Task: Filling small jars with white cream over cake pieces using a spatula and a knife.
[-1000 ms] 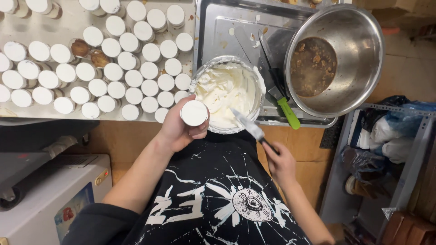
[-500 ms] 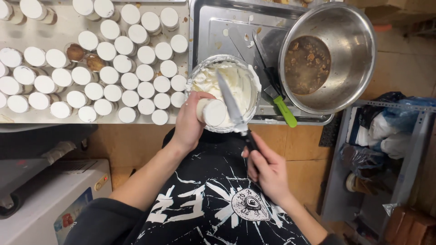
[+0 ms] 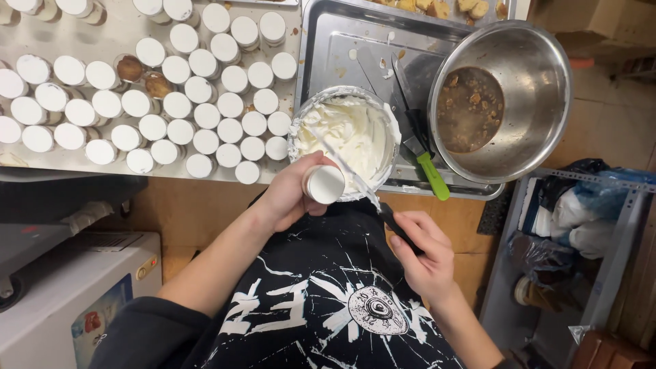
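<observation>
My left hand [image 3: 290, 195] grips a small round cup [image 3: 324, 184] topped smooth with white cream, held at the near rim of a bowl of white cream [image 3: 345, 137]. My right hand [image 3: 420, 256] holds a palette knife [image 3: 348, 171] by its dark handle. The blade slants up and left over the cup and into the cream bowl. Both hands hover just in front of the counter edge, above my black printed shirt.
Several cream-topped cups [image 3: 205, 113] stand in rows on the counter at left; two uncovered brown ones [image 3: 143, 75] sit among them. A metal tray [image 3: 342, 48] holds the cream bowl, a green-handled knife [image 3: 427, 160] and a large steel bowl [image 3: 502, 102] with brown crumbs. A white appliance [image 3: 61, 294] sits lower left.
The cup has come down from inside the bowl to its near rim. The knife has swung from upright over the cup to a slant, blade tip now reaching left into the cream.
</observation>
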